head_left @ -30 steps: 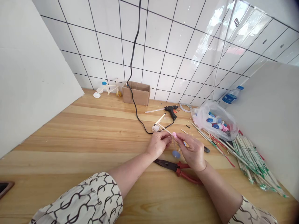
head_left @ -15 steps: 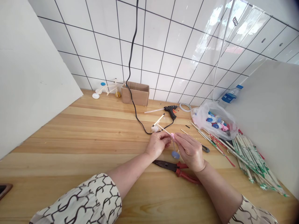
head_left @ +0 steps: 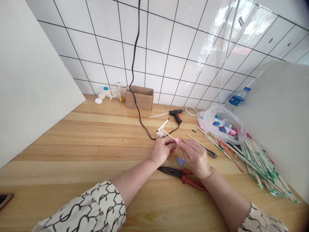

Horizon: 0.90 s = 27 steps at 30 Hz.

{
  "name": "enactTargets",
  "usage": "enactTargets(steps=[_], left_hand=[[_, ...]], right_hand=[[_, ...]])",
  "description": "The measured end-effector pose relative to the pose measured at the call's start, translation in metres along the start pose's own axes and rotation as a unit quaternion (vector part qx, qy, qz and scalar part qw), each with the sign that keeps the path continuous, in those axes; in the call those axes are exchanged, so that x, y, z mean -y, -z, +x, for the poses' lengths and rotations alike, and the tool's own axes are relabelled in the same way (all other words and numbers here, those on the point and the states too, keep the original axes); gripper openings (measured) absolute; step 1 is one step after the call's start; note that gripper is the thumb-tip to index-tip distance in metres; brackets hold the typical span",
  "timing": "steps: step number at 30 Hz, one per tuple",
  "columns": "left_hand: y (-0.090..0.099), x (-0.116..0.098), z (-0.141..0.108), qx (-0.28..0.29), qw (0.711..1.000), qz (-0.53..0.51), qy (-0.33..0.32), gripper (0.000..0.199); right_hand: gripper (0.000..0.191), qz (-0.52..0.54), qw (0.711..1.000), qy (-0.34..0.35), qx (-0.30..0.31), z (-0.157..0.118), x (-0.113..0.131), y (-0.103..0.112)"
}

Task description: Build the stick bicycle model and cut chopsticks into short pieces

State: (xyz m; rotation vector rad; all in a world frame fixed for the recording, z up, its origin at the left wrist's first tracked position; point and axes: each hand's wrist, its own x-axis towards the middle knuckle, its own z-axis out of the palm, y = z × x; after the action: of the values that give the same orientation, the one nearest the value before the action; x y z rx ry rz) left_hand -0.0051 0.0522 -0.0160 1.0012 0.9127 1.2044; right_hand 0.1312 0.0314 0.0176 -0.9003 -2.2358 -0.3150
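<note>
Between my hands is a small stick model bicycle, built from thin wooden sticks with bottle-cap wheels. My left hand is closed on its sticks, and its fingertips meet near a small pink piece. The fingers of my right hand pinch that pink piece from the other side. A blue bottle cap hangs below, between the hands, and a white cap shows at the far end. Under the right wrist lie red-handled pliers.
Behind my hands lies a black glue gun with its cord. A cardboard box and another stick model bicycle stand by the wall. To the right are a bag of bottle caps, wrapped chopsticks and a utility knife.
Both hands stay nearly in place around the stick bicycle. The pink piece and blue cap have shifted very slightly left, along with a slight movement of the view.
</note>
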Motion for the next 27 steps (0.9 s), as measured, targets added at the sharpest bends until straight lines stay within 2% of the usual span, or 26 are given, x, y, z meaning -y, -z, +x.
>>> enactTargets(steps=[14,27], left_hand=[[0.0003,-0.0033,-0.0014,0.003,1.000,0.017,-0.008,0.012],[0.0005,-0.0056,-0.0019,0.012,0.999,0.034,-0.014,0.010]], right_hand=[[0.020,-0.045,0.998,0.011,0.036,0.0032,0.0037,0.0008],[0.015,-0.074,0.996,0.040,0.004,-0.0005,0.0008,-0.0033]])
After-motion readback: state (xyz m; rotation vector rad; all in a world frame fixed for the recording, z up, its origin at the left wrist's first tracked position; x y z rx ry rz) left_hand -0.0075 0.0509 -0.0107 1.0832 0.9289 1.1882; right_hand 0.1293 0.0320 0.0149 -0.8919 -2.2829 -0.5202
